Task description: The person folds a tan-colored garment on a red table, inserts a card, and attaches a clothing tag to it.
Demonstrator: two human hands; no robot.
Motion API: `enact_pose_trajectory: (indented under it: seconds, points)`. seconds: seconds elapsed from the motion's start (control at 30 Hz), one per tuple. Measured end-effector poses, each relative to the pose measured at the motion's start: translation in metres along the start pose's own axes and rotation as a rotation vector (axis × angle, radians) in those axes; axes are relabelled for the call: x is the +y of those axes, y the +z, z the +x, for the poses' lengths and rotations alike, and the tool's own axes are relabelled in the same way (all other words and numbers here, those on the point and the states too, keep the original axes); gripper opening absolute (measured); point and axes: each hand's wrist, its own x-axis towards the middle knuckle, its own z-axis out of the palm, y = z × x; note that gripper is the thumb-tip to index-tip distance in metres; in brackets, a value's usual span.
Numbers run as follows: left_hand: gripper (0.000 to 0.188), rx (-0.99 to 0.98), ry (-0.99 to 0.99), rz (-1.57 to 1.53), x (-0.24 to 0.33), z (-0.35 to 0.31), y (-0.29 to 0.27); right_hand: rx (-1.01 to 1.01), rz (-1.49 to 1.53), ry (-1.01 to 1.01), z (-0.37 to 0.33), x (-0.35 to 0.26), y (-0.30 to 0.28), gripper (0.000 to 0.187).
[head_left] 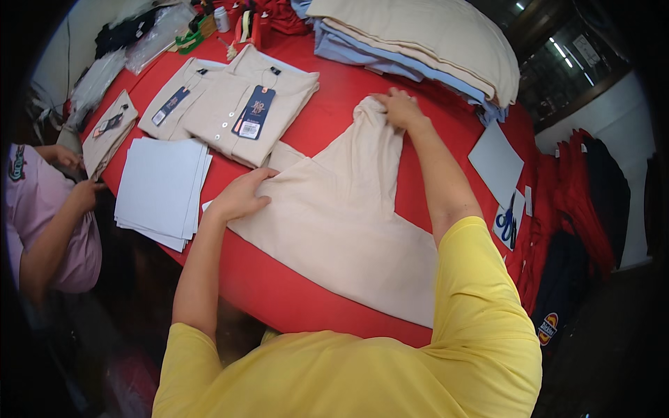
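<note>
A beige shirt (334, 216) lies spread on the red-covered table (268, 298) in front of me. At its left edge, my left hand (242, 196) rests on the cloth, thumb apart from the fingers. Further off, my right hand (403, 111) is closed on the shirt's far end, where the cloth bunches into folds; part of its fingers is hidden. Just beyond my left hand lie folded beige shirts (221, 122) with buttons and dark hang tags (255, 111). A pile of white sheets (162, 188) sits to the left of that hand.
A tall stack of beige and light blue garments (418, 35) stands at the far right. White sheets (496, 157) and blue scissors (504, 221) lie on the right. Red and navy clothes (582, 202) hang beyond. At left, another person's hands (77, 177) hold a folded beige shirt (111, 136).
</note>
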Motion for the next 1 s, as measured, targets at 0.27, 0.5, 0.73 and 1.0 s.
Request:
enact_pose_trajectory:
  seconds: [0.27,0.5,0.73,1.0]
  points:
    - [0.026,-0.04,-0.14,0.024,0.003,0.001,-0.003,0.264,0.526,-0.061,-0.124,0.043,-0.087,0.027]
    - [0.017,0.161,0.032,-0.193,-0.024,-0.01,0.021,0.307,0.288,-0.361,-0.391,-0.01,0.009,0.045]
    - [0.019,0.0,0.117,-0.241,-0.014,-0.009,0.014,0.451,0.311,-0.209,-0.44,-0.032,0.079,0.04]
    - [0.017,-0.145,0.069,-0.111,-0.01,-0.002,0.008,0.431,0.262,-0.139,-0.452,-0.015,0.089,0.023]
